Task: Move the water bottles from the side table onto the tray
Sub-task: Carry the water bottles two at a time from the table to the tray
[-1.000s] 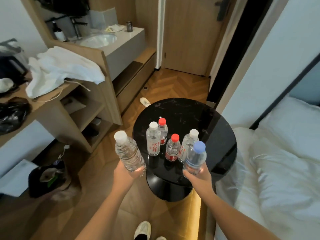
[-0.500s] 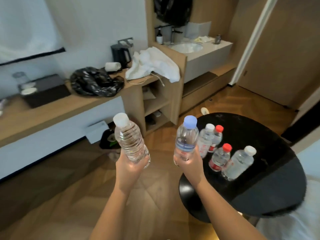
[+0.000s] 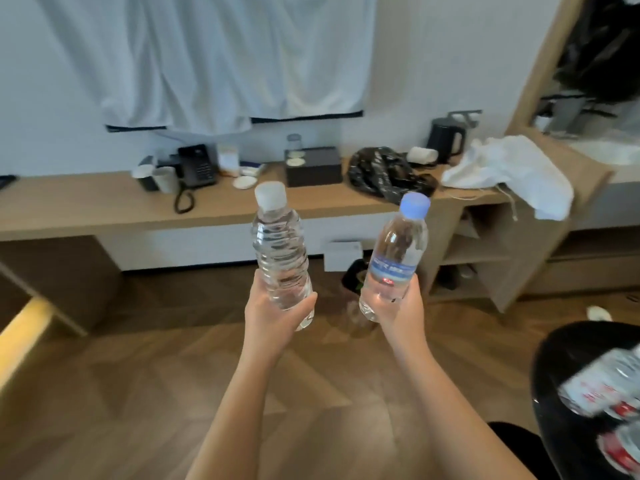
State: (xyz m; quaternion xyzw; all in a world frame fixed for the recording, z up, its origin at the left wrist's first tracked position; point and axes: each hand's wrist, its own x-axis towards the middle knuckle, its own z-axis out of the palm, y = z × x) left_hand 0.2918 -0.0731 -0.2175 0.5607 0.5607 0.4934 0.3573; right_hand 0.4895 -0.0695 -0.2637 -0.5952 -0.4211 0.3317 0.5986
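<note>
The left hand [image 3: 277, 317] holds a clear water bottle with a white cap [image 3: 280, 258]. Its fingers [image 3: 304, 303] are curled tight round the bottom part of the bottle. The right hand [image 3: 401, 313] holds a water bottle with a blue cap [image 3: 394, 258] and a blue label. Its fingers are wrapped round the bottom of that bottle too.

Both bottles are up in the air over the wooden floor [image 3: 138, 393], cap end up. The blue-cap one leans a little to the right. The two bottles are side by side but do not touch.

The black round side table [image 3: 554, 375] is at the bottom right edge. More bottles [image 3: 599, 386] with red and white labels sit on it. They are too blurry to count.

Behind the bottles is a long wooden table [image 3: 104, 206] by the wall. On it are a black phone [image 3: 197, 166], a dark box [image 3: 313, 166], a black bag [image 3: 384, 174], a black kettle [image 3: 445, 136] and a white cloth [image 3: 509, 168].
</note>
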